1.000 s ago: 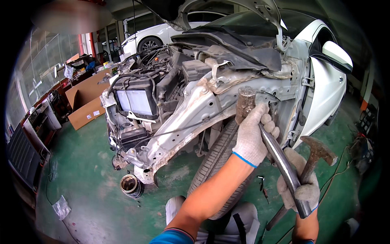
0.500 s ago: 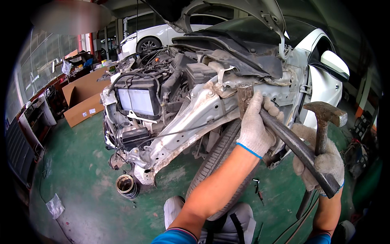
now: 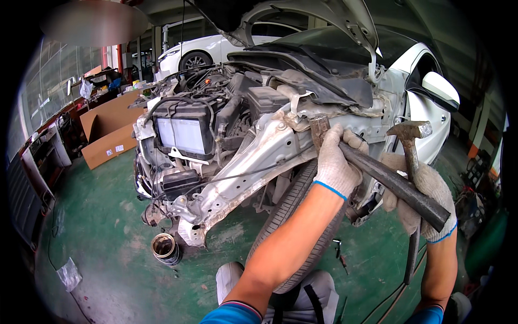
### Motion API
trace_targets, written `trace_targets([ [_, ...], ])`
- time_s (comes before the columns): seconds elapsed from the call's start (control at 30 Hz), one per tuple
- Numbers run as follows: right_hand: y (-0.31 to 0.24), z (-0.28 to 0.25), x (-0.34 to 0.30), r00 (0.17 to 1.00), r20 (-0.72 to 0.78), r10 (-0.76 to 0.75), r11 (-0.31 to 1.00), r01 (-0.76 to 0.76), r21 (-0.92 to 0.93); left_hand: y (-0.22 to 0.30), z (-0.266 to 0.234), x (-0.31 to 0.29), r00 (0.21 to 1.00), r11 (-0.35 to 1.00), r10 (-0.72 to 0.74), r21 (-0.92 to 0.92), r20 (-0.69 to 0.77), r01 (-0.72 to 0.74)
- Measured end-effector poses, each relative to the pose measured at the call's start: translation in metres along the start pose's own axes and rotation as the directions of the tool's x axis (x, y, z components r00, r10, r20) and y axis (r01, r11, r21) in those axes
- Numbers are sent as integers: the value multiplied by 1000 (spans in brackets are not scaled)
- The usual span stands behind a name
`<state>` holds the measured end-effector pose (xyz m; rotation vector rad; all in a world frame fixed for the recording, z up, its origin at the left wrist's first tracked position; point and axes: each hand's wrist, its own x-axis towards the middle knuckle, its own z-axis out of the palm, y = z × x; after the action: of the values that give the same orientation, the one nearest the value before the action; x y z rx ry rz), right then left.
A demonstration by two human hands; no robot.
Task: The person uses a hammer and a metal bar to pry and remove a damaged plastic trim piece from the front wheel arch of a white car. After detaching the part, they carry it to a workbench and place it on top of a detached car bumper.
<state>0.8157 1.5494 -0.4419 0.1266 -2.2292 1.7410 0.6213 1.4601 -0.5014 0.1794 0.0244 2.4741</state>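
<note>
My left hand (image 3: 335, 162), in a white knit glove, grips a long dark steel bar (image 3: 396, 186) near its flat front end, which rests against the bent inner fender metal (image 3: 280, 141) of a stripped white car. My right hand (image 3: 426, 200), also gloved, holds a rusty hammer (image 3: 408, 132) by its handle, head raised beside the bar's shaft. The bar runs down and right past the right hand. A front tyre (image 3: 294, 216) stands below my left forearm.
The open engine bay shows a battery (image 3: 186, 135), hoses and a raised bonnet (image 3: 324, 16). A small tin (image 3: 164, 248) and a plastic scrap (image 3: 70, 272) lie on the green floor. Cardboard boxes (image 3: 108, 132) and shelving stand left. Another white car (image 3: 208, 51) is parked behind.
The hammer in my right hand has risen from low beside the bar to head height next to the fender. My left hand has kept the bar pressed at the metal.
</note>
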Motion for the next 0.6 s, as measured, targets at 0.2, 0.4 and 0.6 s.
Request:
trace_targets([
  [0.2, -48, 3, 12, 947, -304, -104, 812, -95, -576, -4, 11, -1, 998, 998, 4, -61, -64, -8],
  [0.4, -90, 9, 67, 845, 101, -525, 477, 390, -788, 0, 8, -1, 997, 997, -39, -64, -68, 35],
  [0.6, -36, 10, 107, 916, 181, -358, 229, 274, -934, 9, 9, -10, 996, 996, -76, -53, -36, 74],
])
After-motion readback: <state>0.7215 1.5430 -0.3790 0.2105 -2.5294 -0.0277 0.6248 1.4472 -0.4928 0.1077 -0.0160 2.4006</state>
